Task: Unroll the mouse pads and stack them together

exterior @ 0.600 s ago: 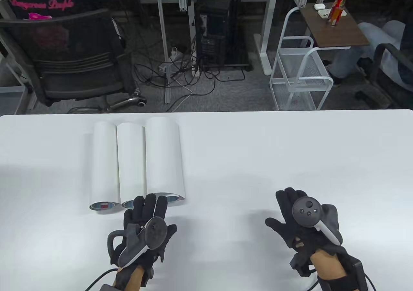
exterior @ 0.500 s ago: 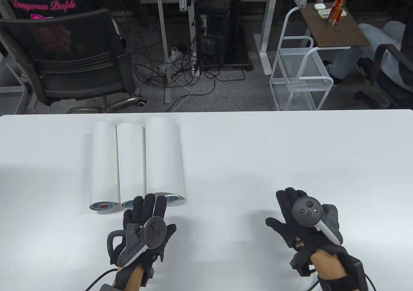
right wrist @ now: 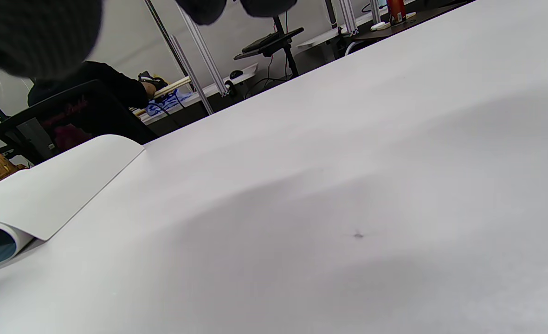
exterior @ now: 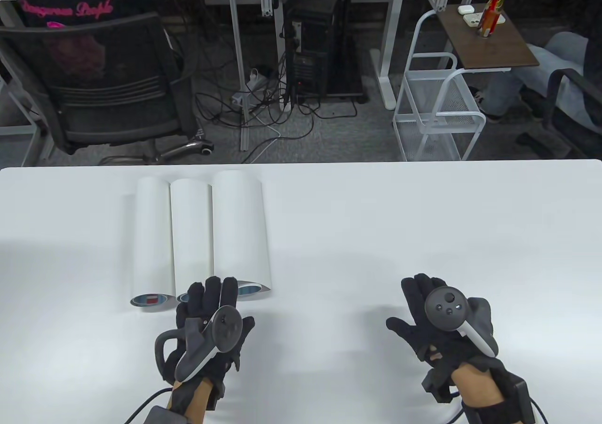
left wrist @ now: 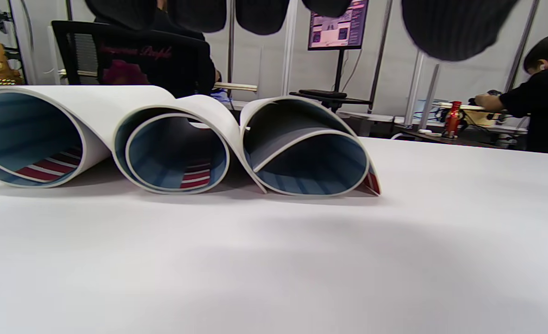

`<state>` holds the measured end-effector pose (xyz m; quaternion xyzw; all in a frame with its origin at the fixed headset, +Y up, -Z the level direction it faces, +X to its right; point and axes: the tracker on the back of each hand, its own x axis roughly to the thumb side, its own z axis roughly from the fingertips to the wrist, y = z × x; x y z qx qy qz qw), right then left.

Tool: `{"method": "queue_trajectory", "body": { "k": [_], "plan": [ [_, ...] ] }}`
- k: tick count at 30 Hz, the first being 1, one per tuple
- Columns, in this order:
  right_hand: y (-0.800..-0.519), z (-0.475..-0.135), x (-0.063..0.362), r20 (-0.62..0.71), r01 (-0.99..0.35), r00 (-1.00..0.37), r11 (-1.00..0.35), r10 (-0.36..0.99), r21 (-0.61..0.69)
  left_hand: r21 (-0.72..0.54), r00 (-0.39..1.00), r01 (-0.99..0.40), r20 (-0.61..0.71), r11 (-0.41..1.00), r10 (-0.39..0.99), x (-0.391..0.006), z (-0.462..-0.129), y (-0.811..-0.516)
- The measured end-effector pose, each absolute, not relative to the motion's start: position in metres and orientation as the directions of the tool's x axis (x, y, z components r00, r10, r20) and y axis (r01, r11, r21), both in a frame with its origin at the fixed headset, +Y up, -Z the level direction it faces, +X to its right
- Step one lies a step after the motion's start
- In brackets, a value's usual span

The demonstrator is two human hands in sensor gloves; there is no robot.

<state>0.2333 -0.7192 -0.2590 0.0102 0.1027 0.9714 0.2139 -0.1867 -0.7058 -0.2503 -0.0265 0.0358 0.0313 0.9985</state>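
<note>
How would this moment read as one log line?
three rolled mouse pads: untouched | left hand: open, near them | right hand: open, idle

Black knit gloves, grey trackers, black wrist straps, thin black cables.

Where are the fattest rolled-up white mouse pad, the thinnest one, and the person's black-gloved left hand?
Fattest rolled white mouse pad (exterior: pixel 239 229): table view, on its white outer curve.
Thinnest rolled white mouse pad (exterior: pixel 153 236): table view, mid-length on its white outside.
Black-gloved left hand (exterior: pixel 209 323): table view, on the hand's back beside the tracker.
</note>
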Motion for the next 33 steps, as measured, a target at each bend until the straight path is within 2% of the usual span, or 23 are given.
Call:
{"method": "queue_trajectory", "body": {
  "k": [4, 8, 15, 19, 28, 31, 33],
  "plan": [
    [-0.719, -0.259, 0.234, -0.023, -0.419, -0.905, -0.884, 0.424, 0.205, -0.045, 0.989, -0.071, -0.137, 0.996, 0.064, -0.187, -0.27, -0.702],
    [-0.719, -0.259, 0.235, -0.029, -0.432, -0.9, -0.878, 0.436, 0.206, -0.072, 0.972, -0.111, -0.215, 0.991, 0.094, -0.181, -0.303, -0.697],
    [-0.719, -0.259, 0.235, -0.036, -0.442, -0.895, -0.873, 0.445, 0.207, -0.183, 0.948, -0.105, -0.317, 0.977, 0.043, -0.157, -0.347, -0.695],
    [-0.719, -0.259, 0.235, -0.038, -0.443, -0.894, -0.871, 0.446, 0.211, -0.25, 0.919, -0.059, -0.391, 0.966, -0.046, -0.142, -0.372, -0.706],
    [-0.721, -0.259, 0.231, -0.034, -0.436, -0.897, -0.871, 0.44, 0.226, -0.373, 0.844, 0.02, -0.492, 0.928, -0.216, -0.126, -0.394, -0.735],
    [-0.721, -0.26, 0.23, -0.033, -0.435, -0.898, -0.871, 0.44, 0.228, -0.367, 0.822, 0.089, -0.497, 0.926, -0.276, -0.121, -0.395, -0.74],
    [-0.721, -0.26, 0.229, -0.032, -0.432, -0.899, -0.872, 0.437, 0.23, -0.339, 0.821, 0.092, -0.506, 0.936, -0.264, -0.119, -0.395, -0.741]
  ]
}}
